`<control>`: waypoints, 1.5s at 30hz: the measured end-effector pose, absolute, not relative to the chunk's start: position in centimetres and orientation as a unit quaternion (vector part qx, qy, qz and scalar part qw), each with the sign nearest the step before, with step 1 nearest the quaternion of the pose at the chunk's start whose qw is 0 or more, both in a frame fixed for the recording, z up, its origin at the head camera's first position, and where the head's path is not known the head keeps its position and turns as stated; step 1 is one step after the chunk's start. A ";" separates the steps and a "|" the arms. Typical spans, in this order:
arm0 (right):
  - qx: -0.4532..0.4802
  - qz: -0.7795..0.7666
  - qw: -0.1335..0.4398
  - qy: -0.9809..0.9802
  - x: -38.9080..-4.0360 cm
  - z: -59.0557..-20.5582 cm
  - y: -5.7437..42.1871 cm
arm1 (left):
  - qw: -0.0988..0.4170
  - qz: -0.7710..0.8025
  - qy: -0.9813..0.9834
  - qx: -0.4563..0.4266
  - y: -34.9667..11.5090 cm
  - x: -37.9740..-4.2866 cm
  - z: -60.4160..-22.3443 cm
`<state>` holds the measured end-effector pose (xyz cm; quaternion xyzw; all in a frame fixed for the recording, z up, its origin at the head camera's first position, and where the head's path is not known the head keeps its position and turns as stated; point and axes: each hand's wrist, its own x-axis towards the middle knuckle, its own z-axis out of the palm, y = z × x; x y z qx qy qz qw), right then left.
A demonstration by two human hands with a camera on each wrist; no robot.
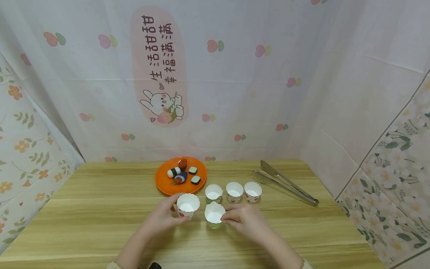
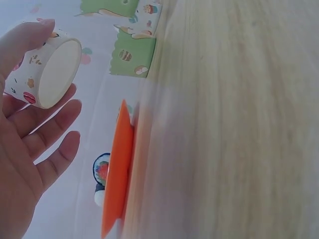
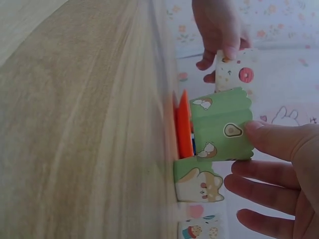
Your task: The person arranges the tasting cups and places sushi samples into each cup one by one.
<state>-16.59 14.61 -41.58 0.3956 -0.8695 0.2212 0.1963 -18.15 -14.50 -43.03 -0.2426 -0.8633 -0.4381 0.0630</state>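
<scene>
My left hand [image 1: 164,216] holds a white paper baking cup [image 1: 188,204] with a doughnut print, thumb on one side and fingers on the other. In the left wrist view this cup's pale base [image 2: 61,74] hangs well off the tabletop. My right hand [image 1: 248,219] pinches the scalloped rim of a green paper cup [image 3: 224,124] with an avocado print, its other fingers spread loosely. This green cup is upright, raised off the table and close beside the white one. Behind it stand a second green cup [image 1: 214,193] and two white printed cups [image 1: 234,191], in a row.
An orange plate [image 1: 162,183] with several toy sushi pieces [image 1: 179,178] sits at the back, left of the cups. Metal tongs [image 1: 289,184] lie at the back right. A printed curtain [image 1: 235,93] rises behind the wooden table [image 1: 100,209]. A small dark object [image 1: 155,265] shows at the bottom edge.
</scene>
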 end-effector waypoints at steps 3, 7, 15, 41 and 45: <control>0.397 0.224 0.185 -0.870 -16.6 -41.8 14.5 | 0.062 -0.439 -0.862 -0.247 -14.4 -18.1 -42.9; 0.397 0.223 0.173 -0.873 -16.6 -42.1 14.5 | 0.053 -0.443 -0.861 -0.245 -14.3 -18.0 -42.9; 0.407 0.205 0.184 -0.871 -17.0 -42.9 14.4 | 0.052 -0.443 -0.860 -0.248 -14.1 -18.0 -42.9; 0.388 0.196 0.162 -0.886 -17.1 -43.6 14.4 | 0.038 -0.442 -0.860 -0.254 -13.8 -17.8 -43.0; 0.384 0.192 0.159 -0.889 -17.0 -43.5 14.5 | 0.036 -0.440 -0.862 -0.251 -13.8 -17.8 -43.1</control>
